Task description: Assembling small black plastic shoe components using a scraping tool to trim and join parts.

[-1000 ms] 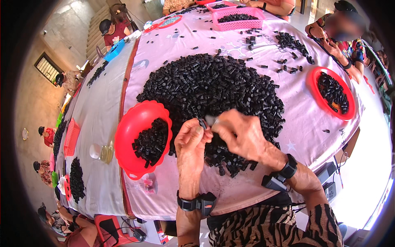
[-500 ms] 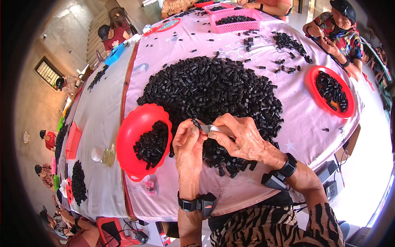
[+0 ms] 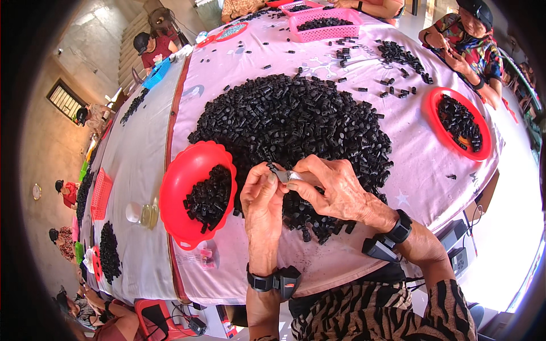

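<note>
My left hand (image 3: 261, 192) pinches a small black cylindrical piece (image 3: 273, 167) between thumb and fingers. From the other side my right hand (image 3: 333, 186) grips a small tool with a flat silvery blade (image 3: 293, 176), whose tip meets the black piece. Most of the tool's handle is hidden by my right fingers. Both hands are over the near edge of a large heap of black pieces (image 3: 296, 113). Left of my left hand stands a red scalloped basin (image 3: 182, 176) with more black pieces in its right half.
A red oval tray (image 3: 485, 142) with black pieces lies at the right, near a person's hands (image 3: 455, 57). Pink baskets (image 3: 327, 35) stand at the far side. A bottle with yellowish liquid (image 3: 149, 216) is left of the basin. More people sit along the left.
My hands stay almost in place, still holding the piece and the blade together. The whole view has shifted very slightly.
</note>
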`<state>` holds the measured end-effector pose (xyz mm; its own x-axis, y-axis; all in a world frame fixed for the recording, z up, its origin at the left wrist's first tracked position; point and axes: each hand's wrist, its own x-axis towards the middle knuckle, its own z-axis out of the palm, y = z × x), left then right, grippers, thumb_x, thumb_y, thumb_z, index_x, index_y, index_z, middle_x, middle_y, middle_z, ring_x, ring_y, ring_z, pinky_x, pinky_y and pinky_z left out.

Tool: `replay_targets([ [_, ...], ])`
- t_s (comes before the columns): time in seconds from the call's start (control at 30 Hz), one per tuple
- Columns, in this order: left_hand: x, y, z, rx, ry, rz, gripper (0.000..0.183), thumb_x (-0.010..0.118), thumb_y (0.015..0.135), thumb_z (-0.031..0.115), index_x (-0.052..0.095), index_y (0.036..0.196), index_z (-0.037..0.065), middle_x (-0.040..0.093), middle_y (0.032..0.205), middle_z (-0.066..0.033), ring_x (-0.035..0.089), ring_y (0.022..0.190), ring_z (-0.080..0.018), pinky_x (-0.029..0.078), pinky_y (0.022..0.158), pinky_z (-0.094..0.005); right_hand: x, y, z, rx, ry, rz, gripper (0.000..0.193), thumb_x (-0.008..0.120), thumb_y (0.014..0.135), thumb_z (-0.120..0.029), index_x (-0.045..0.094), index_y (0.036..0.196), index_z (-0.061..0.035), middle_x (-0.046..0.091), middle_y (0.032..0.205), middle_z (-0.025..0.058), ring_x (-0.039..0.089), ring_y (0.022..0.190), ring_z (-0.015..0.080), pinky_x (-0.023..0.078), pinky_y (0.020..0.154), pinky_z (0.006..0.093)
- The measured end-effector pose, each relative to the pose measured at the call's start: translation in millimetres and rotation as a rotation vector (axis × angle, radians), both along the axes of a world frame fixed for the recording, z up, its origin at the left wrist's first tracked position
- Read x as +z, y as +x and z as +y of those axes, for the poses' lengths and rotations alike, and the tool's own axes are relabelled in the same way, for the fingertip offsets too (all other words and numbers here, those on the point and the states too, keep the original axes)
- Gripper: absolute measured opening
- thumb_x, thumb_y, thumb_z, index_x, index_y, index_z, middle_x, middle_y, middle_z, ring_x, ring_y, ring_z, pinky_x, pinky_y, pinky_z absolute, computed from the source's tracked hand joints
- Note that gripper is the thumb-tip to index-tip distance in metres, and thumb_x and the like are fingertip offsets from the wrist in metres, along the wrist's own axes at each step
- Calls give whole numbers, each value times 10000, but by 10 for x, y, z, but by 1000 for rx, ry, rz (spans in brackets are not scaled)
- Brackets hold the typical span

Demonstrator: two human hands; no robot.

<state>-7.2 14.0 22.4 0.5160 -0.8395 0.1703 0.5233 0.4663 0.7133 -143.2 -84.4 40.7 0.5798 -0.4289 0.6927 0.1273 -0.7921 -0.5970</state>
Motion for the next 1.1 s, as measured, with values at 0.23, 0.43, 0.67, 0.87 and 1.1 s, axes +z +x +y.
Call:
replay_targets([
  [0.23,14,-15,-3,-10,-9,1,193,642,915,36,607,1104,24,636,1023,-91,599,838,-141,502,752,-275,-1,-6,-4,-1,-1,1,183,686,872,-187,572,907,-48,616,735,115,633,586,326,494,503,397],
  [0.43,16,-29,-7,5,0,-11,193,642,917,45,604,1104,18,635,1015,-92,588,817,-132,486,729,-262,7,3,35,6,-3,-13,180,679,877,-183,570,910,-44,612,733,118,630,589,332,499,502,398],
  [0.67,5,-18,-6,44,26,-61,203,642,918,56,590,1107,5,634,967,-59,587,787,-109,471,714,-249,-73,29,52,-69,-10,9,217,683,897,-187,550,963,-29,649,727,133,669,614,329,527,518,378],
  [0.87,46,51,16,-57,19,-43,220,651,919,88,589,1110,0,633,963,-48,597,803,-110,499,767,-251,-31,17,16,-8,1,-36,186,676,892,-182,561,929,-40,616,716,124,642,583,333,505,489,398],
  [1.1,77,215,71,-502,-168,-3,289,670,906,107,581,1153,-14,626,979,-120,597,834,-146,502,760,-252,24,-95,-304,-220,-92,-39,188,696,886,-171,577,962,-48,638,756,143,659,584,304,517,485,379],
])
